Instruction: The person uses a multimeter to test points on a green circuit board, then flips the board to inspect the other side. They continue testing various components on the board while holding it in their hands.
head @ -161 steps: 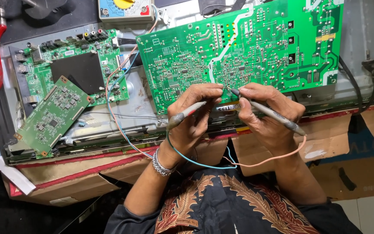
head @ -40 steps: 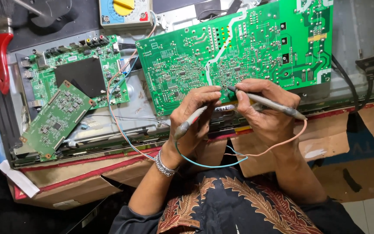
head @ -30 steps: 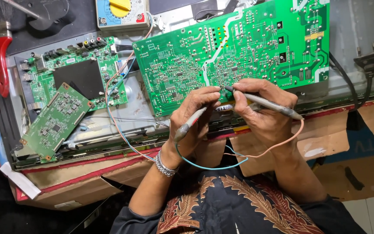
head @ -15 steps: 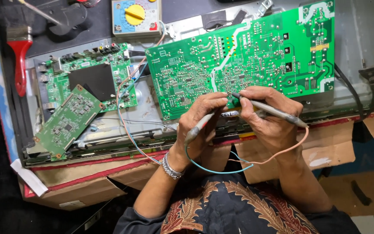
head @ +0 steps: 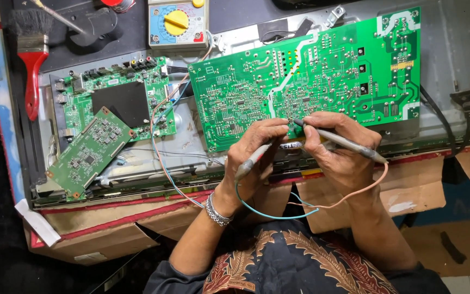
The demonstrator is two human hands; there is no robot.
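A large green circuit board [head: 322,71] lies solder side up on a grey metal panel. My left hand [head: 254,149] grips a test probe [head: 248,163] trailing a blue wire, its tip against the board's near edge. My right hand [head: 341,144] holds a second test probe [head: 349,142] with a pink wire, tip touching the board beside the first. The two tips meet close together near the board's lower middle.
A multimeter [head: 178,24] with a yellow dial sits at the top. A green main board [head: 118,98] and a smaller green board [head: 85,152] lie at left. A red-handled brush [head: 31,60] rests far left. A black power plug [head: 466,100] lies right. Cardboard [head: 93,234] lines the near edge.
The view has shifted, so everything sits further right and lower in frame. Both hands stay on the board's near edge with the probes pressed close together.
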